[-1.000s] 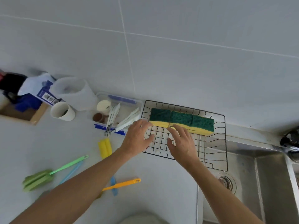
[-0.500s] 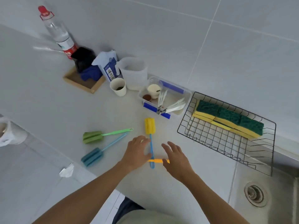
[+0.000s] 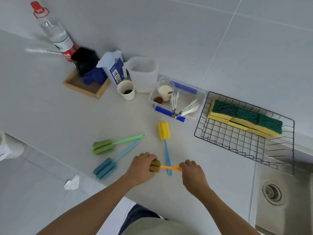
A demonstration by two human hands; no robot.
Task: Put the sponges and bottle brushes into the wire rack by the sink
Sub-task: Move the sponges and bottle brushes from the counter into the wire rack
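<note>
Both hands now grip the orange-handled brush (lying left-right).

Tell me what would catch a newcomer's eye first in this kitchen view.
Probably the two hands low in the middle: the left hand closed around the foam head of an orange-handled brush, the right hand pinching its handle end. Next, the bright brushes lying on the counter: a green brush, a blue brush and a yellow-headed brush. To the right, three green-and-yellow sponges line the back of the wire rack beside the sink.
</note>
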